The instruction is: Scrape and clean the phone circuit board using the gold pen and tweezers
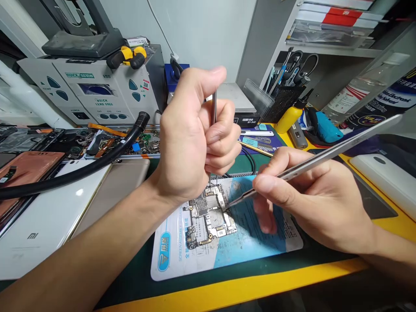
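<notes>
A phone circuit board (211,221) with chips and metal shields lies on a white and blue mat (253,242). My left hand (195,134) is closed in a fist around upright metal tweezers (214,108); their two prongs come out below and reach the board's top edge. Between the thumb and fingers of my right hand (312,195) is a slim, flat-handled metal scalpel-like tool (325,151). Its thin tip slants down left and meets or nearly meets the board's right side. My left fist hides part of the board's upper left.
A hot air station (94,86) stands at the back left, its black hose (81,171) crossing over several phones. Loose parts fill a tray (149,156). A yellow bottle (292,115) and a mesh tool holder (282,102) stand at the back right. A yellow edge (227,290) runs along the front.
</notes>
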The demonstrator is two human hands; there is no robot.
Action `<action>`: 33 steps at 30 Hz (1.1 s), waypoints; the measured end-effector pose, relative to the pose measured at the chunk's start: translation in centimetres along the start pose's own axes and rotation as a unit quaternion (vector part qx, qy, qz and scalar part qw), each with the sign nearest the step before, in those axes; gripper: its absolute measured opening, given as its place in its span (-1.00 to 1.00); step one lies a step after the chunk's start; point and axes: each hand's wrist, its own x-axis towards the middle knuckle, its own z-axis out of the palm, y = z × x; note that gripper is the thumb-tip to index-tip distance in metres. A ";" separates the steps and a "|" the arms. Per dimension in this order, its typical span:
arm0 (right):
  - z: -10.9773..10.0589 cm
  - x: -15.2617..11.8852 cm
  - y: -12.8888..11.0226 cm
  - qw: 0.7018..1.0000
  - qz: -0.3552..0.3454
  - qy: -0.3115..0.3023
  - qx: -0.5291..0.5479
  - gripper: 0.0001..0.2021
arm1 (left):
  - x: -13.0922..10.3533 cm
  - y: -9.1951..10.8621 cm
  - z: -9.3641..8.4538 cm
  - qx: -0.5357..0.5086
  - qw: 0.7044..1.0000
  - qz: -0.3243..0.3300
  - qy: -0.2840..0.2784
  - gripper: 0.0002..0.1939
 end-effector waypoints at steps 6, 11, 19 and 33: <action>0.3 -0.5 0.6 0.995 -0.049 0.043 -0.071 -0.68 | -0.1 0.1 0.1 0.014 1.000 0.001 0.011 -0.27; 0.4 -0.6 0.7 0.991 -0.062 0.060 -0.100 -0.70 | -0.1 0.1 0.0 0.024 0.999 0.007 0.029 -0.27; 0.3 0.2 0.4 0.994 -0.023 0.068 -0.077 -0.60 | -0.3 0.0 -0.5 -0.001 1.000 0.007 0.012 -0.23; 0.2 0.0 0.5 0.998 0.022 0.054 -0.040 -0.61 | -0.6 -1.2 -0.4 -0.025 1.000 -0.009 0.009 -0.16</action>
